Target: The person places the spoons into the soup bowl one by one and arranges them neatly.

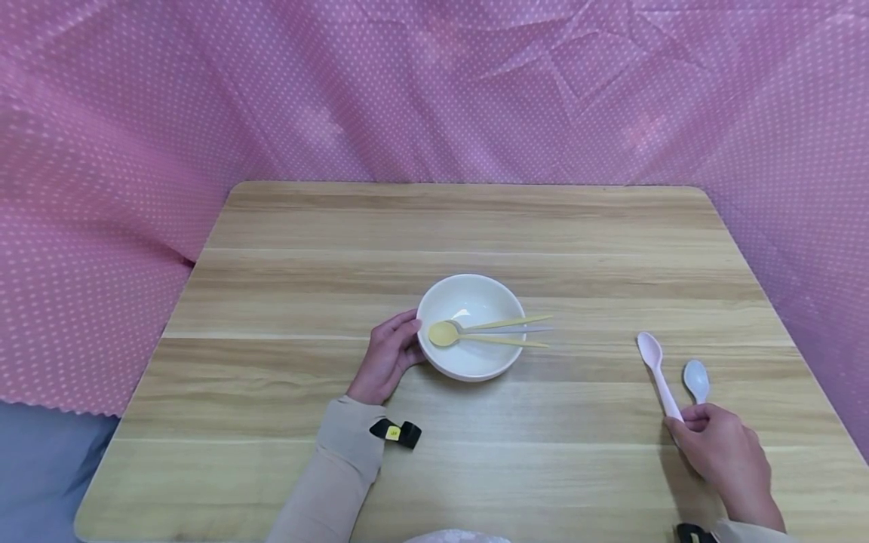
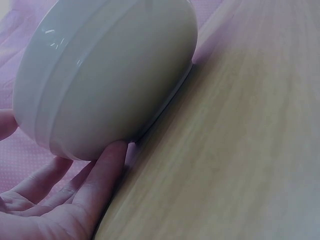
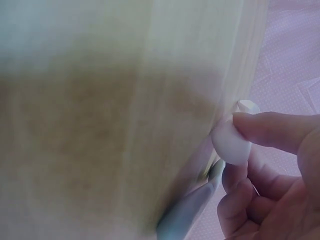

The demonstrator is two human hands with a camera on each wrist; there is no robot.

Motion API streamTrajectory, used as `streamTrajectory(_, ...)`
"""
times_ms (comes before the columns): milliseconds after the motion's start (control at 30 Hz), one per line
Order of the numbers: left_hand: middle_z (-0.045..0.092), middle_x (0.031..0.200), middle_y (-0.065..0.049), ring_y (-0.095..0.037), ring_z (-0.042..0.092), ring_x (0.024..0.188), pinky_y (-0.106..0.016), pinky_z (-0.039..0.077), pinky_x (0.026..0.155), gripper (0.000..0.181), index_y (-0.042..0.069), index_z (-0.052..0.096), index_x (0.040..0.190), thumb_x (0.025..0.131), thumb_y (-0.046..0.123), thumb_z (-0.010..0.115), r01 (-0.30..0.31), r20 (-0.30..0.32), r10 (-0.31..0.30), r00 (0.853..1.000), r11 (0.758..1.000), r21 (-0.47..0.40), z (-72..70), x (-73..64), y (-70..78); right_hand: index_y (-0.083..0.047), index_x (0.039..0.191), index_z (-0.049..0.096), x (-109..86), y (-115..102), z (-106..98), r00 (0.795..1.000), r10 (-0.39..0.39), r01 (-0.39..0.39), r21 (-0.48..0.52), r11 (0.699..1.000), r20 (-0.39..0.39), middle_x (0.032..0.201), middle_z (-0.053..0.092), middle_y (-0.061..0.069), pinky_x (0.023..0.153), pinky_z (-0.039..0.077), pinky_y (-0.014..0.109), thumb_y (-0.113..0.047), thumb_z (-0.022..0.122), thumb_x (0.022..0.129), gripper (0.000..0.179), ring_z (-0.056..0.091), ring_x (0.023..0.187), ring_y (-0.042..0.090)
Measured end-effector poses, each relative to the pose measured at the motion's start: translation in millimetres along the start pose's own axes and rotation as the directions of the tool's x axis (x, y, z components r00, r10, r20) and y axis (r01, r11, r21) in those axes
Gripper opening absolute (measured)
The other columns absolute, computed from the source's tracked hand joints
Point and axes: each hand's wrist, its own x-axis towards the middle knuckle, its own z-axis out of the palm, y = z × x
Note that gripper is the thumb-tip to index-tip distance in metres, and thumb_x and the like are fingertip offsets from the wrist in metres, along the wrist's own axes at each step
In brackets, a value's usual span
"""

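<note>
At the left side of a white bowl (image 1: 468, 369), my left hand (image 1: 384, 358) grips it, thumb at the rim and fingers against the outer wall. The bowl stands upright on the table, and the left wrist view shows its smooth outer side (image 2: 125, 75). Inside lie a yellow spoon (image 1: 444, 333), a second yellow spoon (image 1: 512, 323) and a grey spoon (image 1: 539, 329), handles over the right rim. My right hand (image 1: 729, 452) pinches a pale pink spoon (image 1: 652, 354) by its handle. A light blue-grey spoon (image 1: 696, 377) lies beside it, its handle hidden by the hand.
The wooden table (image 1: 543, 452) has rounded corners. A pink dotted cloth (image 1: 434, 90) hangs behind it and along both sides. A pale rounded thing (image 1: 456, 537) shows at the bottom edge of the head view.
</note>
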Motion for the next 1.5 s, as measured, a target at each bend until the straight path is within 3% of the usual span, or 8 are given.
streamTrajectory(433, 0.052, 0.132, -0.019, -0.023, 0.059, 0.103, -0.033, 0.054, 0.082, 0.047, 0.003, 0.049, 0.133, 0.091, 0.020, 0.058, 0.005, -0.018, -0.005, 1.000, 1.000, -0.008, 4.3, -0.7, 2.8, -0.004, 0.096, 0.067, 0.5, -5.2, -6.3, 0.998, -0.026, 0.027, 0.027, 0.999, -0.064, 0.078, 0.069, 0.005, 0.052, 0.034, 0.028, -0.032, 0.062, 0.084, 0.031, 0.054, 0.063, 0.015)
streamTrajectory(667, 0.052, 0.132, -0.018, -0.021, 0.060, 0.100, -0.031, 0.054, 0.080, 0.046, 0.003, 0.049, 0.133, 0.091, 0.019, 0.057, 0.022, -0.029, -0.022, 0.999, 1.000, -0.010, 6.9, -1.8, 3.6, -0.002, 0.097, 0.067, -1.8, -7.8, -9.4, 0.990, -0.034, 0.045, 0.075, 0.996, -0.134, 0.075, 0.065, 0.007, 0.051, 0.034, 0.028, -0.029, 0.062, 0.084, 0.030, 0.049, 0.059, 0.016)
streamTrajectory(1200, 0.052, 0.133, -0.018, -0.022, 0.060, 0.102, -0.033, 0.054, 0.082, 0.046, 0.004, 0.049, 0.133, 0.091, 0.020, 0.058, 0.022, -0.035, -0.022, 0.999, 1.000, -0.017, 13.0, -3.9, 7.4, -0.002, 0.102, 0.068, 0.9, -18.9, -21.1, 0.966, 0.069, -0.021, 0.192, 0.981, -0.249, 0.072, 0.063, 0.008, 0.051, 0.034, 0.021, -0.028, 0.062, 0.085, 0.032, 0.044, 0.055, 0.003)
streamTrajectory(1300, 0.052, 0.133, -0.018, -0.022, 0.060, 0.102, -0.032, 0.054, 0.081, 0.045, 0.004, 0.050, 0.133, 0.091, 0.020, 0.058, 0.031, -0.042, -0.032, 0.999, 0.999, -0.024, 15.9, -3.9, 9.8, -0.002, 0.102, 0.068, 3.3, -21.1, -28.0, 0.963, 0.090, -0.036, 0.212, 0.977, -0.255, 0.069, 0.063, 0.004, 0.051, 0.034, 0.019, -0.027, 0.062, 0.085, 0.031, 0.042, 0.053, -0.003)
streamTrajectory(1500, 0.052, 0.133, -0.017, -0.022, 0.060, 0.102, -0.032, 0.054, 0.080, 0.045, 0.005, 0.050, 0.133, 0.091, 0.020, 0.058, 0.046, -0.052, -0.048, 0.998, 0.998, -0.030, 21.3, -4.4, 15.2, -0.004, 0.105, 0.067, 8.1, -27.4, -41.7, 0.956, 0.156, -0.085, 0.277, 0.957, -0.249, 0.061, 0.053, -0.017, 0.051, 0.036, 0.014, -0.027, 0.062, 0.085, 0.031, 0.043, 0.053, -0.008)
